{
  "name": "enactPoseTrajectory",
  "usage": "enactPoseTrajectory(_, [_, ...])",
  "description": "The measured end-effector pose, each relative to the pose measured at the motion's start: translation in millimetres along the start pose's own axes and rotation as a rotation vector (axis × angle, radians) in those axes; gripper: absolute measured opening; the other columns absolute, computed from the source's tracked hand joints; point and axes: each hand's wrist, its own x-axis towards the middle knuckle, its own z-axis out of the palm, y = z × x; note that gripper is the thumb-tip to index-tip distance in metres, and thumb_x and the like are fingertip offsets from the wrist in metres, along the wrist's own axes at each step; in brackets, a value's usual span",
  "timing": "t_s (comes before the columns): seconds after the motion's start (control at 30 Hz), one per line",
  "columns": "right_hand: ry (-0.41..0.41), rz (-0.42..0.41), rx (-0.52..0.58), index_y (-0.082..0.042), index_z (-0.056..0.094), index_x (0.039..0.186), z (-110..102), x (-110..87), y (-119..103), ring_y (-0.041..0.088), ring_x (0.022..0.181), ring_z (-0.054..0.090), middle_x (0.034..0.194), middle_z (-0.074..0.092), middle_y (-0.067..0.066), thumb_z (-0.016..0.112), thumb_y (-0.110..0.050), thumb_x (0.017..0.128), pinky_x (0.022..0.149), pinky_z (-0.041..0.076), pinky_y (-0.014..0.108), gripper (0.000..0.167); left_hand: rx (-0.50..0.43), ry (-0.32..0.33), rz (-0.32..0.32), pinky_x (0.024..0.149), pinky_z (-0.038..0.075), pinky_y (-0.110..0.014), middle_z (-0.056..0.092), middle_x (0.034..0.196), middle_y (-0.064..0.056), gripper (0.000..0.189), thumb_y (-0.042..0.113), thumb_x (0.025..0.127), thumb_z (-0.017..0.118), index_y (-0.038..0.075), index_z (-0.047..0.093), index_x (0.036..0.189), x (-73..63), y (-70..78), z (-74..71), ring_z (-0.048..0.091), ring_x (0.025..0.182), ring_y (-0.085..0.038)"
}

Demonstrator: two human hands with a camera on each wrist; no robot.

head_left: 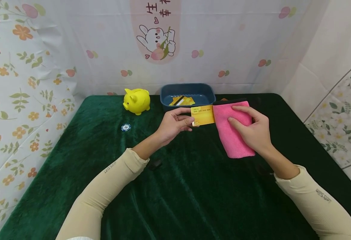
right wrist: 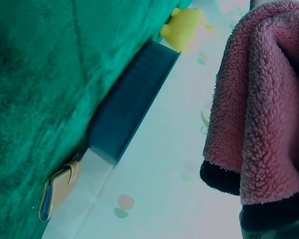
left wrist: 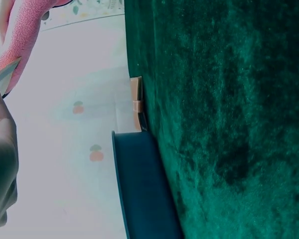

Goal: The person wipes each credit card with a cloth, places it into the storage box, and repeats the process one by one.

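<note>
My left hand [head_left: 173,125] pinches a yellow bank card [head_left: 202,115] by its left end, thumb on the near face. A pink plush cloth [head_left: 234,145] with a black edge hangs folded from my right hand [head_left: 255,128], whose thumb and fingers grip it. The card's right end goes behind or into the cloth's fold; I cannot tell which. Both hands are raised over the table in front of the blue bin. In the right wrist view the folded cloth [right wrist: 274,109] fills the right side and hides the fingers.
A blue bin [head_left: 187,88] holding yellow cards [head_left: 183,100] stands at the back. Left of it is a yellow piggy bank [head_left: 137,101], with a poker chip [head_left: 125,127] nearer. A tan card holder [right wrist: 63,190] lies beside the bin. Dark green velvet [head_left: 163,206] covers the table.
</note>
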Motion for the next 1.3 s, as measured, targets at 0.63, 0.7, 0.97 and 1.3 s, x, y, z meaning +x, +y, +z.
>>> enactPoseTrajectory(0.63, [-0.014, -0.123, -0.047, 0.007, 0.068, 0.114, 18.6, 2.2, -35.6, 0.003, 0.074, 0.06, 0.101, 0.067, 0.026, 0.072, 0.012, 0.081, 0.065, 0.052, 0.015, 0.033, 0.032, -0.035, -0.005, 0.068, 0.057, -0.024, 0.067, 0.116, -0.026, 0.038, -0.005, 0.096, 0.06, -0.007, 0.055, 0.133, 5.3, 2.3, 1.8, 0.069, 0.081, -0.016])
enactPoseTrajectory(0.7, [-0.019, -0.121, -0.04, 0.007, 0.068, 0.114, 21.3, 2.4, -39.6, 0.003, 0.075, 0.06, 0.101, 0.067, 0.025, 0.072, 0.011, 0.082, 0.065, 0.051, 0.015, 0.032, 0.038, -0.032, -0.006, 0.068, 0.057, -0.024, 0.067, 0.116, -0.026, 0.037, -0.005, 0.095, 0.06, -0.007, 0.056, 0.132, 5.3, 2.7, 2.0, 0.069, 0.08, -0.017])
enactPoseTrajectory(0.97, [-0.041, -0.13, -0.015, 0.004, 0.068, 0.115, 28.6, 4.6, -35.6, 0.005, 0.076, 0.061, 0.103, 0.068, 0.022, 0.072, 0.01, 0.082, 0.065, 0.052, 0.016, 0.034, 0.042, -0.02, 0.017, 0.066, 0.057, -0.024, 0.07, 0.11, -0.022, 0.036, -0.006, 0.095, 0.061, -0.009, 0.057, 0.131, 6.4, 0.4, 2.4, 0.069, 0.079, -0.015])
enactPoseTrajectory(1.3, [-0.05, -0.156, 0.008, -0.003, 0.071, 0.116, 35.2, 8.5, -15.8, 0.009, 0.075, 0.063, 0.1, 0.071, 0.016, 0.076, 0.006, 0.081, 0.063, 0.053, 0.018, 0.037, 0.036, -0.024, 0.055, 0.065, 0.057, -0.025, 0.073, 0.094, -0.004, 0.034, -0.007, 0.094, 0.06, -0.011, 0.058, 0.128, 8.1, -0.5, 3.7, 0.068, 0.078, -0.014])
